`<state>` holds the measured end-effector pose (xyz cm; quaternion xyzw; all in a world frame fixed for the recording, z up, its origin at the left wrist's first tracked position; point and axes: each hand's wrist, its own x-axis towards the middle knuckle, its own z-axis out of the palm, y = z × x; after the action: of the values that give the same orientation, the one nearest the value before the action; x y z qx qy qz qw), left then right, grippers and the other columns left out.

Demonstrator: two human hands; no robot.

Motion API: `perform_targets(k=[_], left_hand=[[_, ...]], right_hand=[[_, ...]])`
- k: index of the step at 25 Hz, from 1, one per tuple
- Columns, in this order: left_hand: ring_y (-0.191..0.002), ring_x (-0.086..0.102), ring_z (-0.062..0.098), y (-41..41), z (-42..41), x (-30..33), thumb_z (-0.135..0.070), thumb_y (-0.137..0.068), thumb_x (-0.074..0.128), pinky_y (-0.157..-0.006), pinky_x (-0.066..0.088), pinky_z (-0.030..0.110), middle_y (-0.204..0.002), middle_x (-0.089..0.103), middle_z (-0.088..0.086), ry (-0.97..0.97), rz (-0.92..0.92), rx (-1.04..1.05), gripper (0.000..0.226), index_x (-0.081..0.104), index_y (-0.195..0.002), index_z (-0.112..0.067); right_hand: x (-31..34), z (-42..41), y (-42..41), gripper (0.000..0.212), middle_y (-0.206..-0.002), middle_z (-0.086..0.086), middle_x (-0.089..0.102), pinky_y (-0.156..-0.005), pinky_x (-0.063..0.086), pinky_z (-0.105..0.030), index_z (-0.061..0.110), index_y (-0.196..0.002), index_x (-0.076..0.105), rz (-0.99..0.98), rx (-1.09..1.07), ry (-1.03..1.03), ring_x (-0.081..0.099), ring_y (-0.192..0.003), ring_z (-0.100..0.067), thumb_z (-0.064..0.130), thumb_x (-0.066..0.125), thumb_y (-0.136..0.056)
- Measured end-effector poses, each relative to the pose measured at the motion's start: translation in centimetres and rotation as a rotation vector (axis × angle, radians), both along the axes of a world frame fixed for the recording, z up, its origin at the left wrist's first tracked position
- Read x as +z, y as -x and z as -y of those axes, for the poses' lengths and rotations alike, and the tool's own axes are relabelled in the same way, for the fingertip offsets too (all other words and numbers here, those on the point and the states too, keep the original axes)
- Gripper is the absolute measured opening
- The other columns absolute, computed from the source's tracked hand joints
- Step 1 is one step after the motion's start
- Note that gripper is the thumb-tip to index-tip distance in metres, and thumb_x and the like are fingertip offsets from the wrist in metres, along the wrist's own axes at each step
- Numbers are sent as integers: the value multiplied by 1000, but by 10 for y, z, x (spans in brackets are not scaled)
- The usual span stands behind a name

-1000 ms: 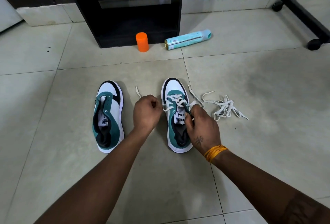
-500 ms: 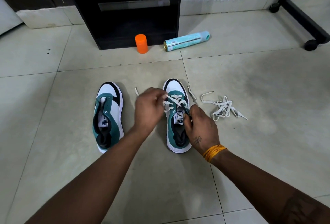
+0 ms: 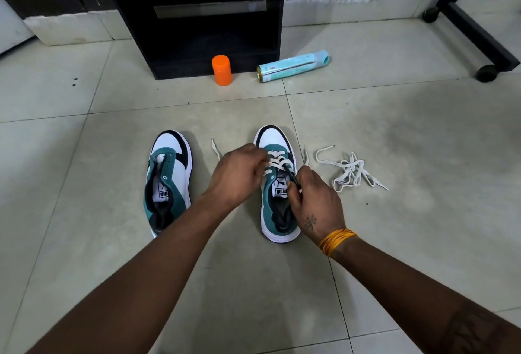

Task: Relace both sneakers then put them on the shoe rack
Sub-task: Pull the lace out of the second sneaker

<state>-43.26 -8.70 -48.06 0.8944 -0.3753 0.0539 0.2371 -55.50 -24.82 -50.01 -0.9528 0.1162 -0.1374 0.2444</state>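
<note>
Pale grey tiled floor [image 3: 394, 156] carries all items; black open shoe rack [image 3: 197, 43] stands at its far edge, w/ an orange plastic cap-shaped cylinder [image 3: 222, 70] and a toppled pale-blue spray can [image 3: 293, 66] just in front. Green-white-black right-side sneaker [image 3: 277, 184], partly laced w/ white flat lace [image 3: 277, 162], lies approx. floor centre, long axis toe-away from the person, directly under both hands. Left hand [image 3: 236, 176] curls at the lace crossings on the shoe's left side; right hand [image 3: 313, 204] pinches the dark eyelet edge at the tongue. Which lace end the left fingers hold: cannot tell. Both hands sit on the shoe, neither nearer. Matching unlaced sneaker [image 3: 167, 181] lies parallel, to the left; loose tangled white lace [image 3: 351, 173] lies to the right. Vs. 1 s earlier: left hand has moved from beside the shoe onto the lacing; right-hand grip unchanged.
</note>
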Motion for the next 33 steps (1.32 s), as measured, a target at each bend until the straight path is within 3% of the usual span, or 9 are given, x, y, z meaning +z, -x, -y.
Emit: perform_targets(k=[5, 9, 11, 15, 20, 22, 27, 29, 33], left_hand=[[-83, 70, 30, -13, -26, -2, -14, -86, 60, -70, 53, 35, -89, 74, 3, 72, -182, 636, 14, 72, -90, -19], [-105, 67, 20, 11, -12, 5, -7, -83, 55, -85, 55, 32, -136, 61, -4, 138, -124, 176, 55, 63, -134, -23], [-102, 69, 24, 17, 0, 5, -7, -85, 56, -80, 58, 35, -133, 61, -3, 60, -73, 12, 52, 64, -133, -23], [-79, 67, 25, 10, -1, -8, -10, -89, 66, -72, 56, 40, -97, 67, 3, 132, -98, 130, 16, 73, -102, -15], [-93, 70, 21, 9, -5, -7, -15, -94, 64, -79, 57, 33, -116, 71, -2, 108, -110, 44, 28, 73, -120, -21], [-87, 70, 23, 11, -1, -4, -21, -93, 63, -72, 55, 34, -105, 72, -2, 66, -50, 66, 20, 74, -109, -21], [-68, 67, 20, -7, -21, -10, -23, -83, 60, -61, 51, 30, -73, 72, -3, 164, -214, 541, 12, 70, -80, -19], [-73, 70, 26, -2, -24, -10, -26, -85, 57, -68, 57, 35, -83, 75, 1, 87, -193, 499, 18, 73, -90, -19], [-99, 70, 34, 15, 3, -2, -17, -89, 54, -79, 59, 43, -118, 72, 9, 15, -80, 112, 39, 68, -126, -17]], right_hand=[[2, 2, 3, 22, -83, -4, 55, -53, 43, -39, 22, -92, 34, -14, 10, -7, 57, -67, -36, 36, 47, -104], [1, 1, 1, 23, -82, -4, 55, -54, 41, -38, 21, -92, 34, -29, 10, -1, 58, -68, -36, 37, 47, -103], [1, 0, 0, 23, -83, -5, 56, -54, 40, -38, 22, -92, 34, -33, 11, 4, 58, -68, -37, 35, 48, -103], [1, 4, 2, 22, -83, -5, 57, -54, 39, -37, 20, -92, 37, -39, 7, -9, 58, -69, -36, 36, 48, -103], [2, 3, 2, 22, -83, -5, 57, -54, 41, -38, 21, -93, 35, -36, 20, 0, 59, -68, -37, 36, 47, -103], [2, 3, 1, 22, -83, -6, 57, -54, 41, -39, 22, -93, 34, -40, 22, 0, 58, -69, -38, 36, 47, -103], [5, 3, 3, 23, -84, -5, 58, -55, 42, -38, 21, -93, 35, -51, 31, -8, 58, -68, -37, 39, 44, -103], [5, 3, 3, 22, -85, -4, 58, -55, 42, -38, 21, -93, 35, -51, 32, 1, 58, -68, -36, 39, 44, -103], [4, 3, 1, 22, -85, -5, 58, -55, 45, -40, 21, -93, 36, -52, 30, 3, 58, -68, -37, 37, 46, -103]])
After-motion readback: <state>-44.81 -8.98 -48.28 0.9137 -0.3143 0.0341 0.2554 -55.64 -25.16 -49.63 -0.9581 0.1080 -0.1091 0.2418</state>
